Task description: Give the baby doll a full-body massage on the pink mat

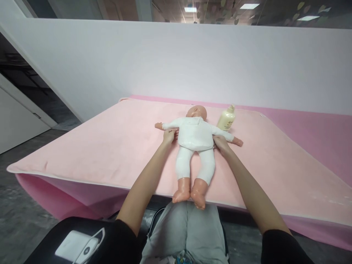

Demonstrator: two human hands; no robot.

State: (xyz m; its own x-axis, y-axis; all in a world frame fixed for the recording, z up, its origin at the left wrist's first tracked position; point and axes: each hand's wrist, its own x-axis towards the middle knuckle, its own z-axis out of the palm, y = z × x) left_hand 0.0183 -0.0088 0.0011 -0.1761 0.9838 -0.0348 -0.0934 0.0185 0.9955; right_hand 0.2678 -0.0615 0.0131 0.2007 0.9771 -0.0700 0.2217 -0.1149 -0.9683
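Note:
A baby doll (195, 134) with a white cloth body lies on its back on the pink table cover (110, 146), its head toward the wall and its feet at the near edge. Its arms are spread to both sides. My left hand (170, 136) is at the doll's side on the left, below its arm, with the fingers against or partly under the body. My right hand (220, 143) is at the opposite side, under the other arm, with its fingers curled and their tips partly hidden. Whether either hand grips the cloth cannot be made out.
A pale yellow pump bottle (226, 118) stands behind the doll's arm on the right. A white wall (176, 62) rises behind the table. At the lower left, a white device with a cable (77, 246) lies on a black surface.

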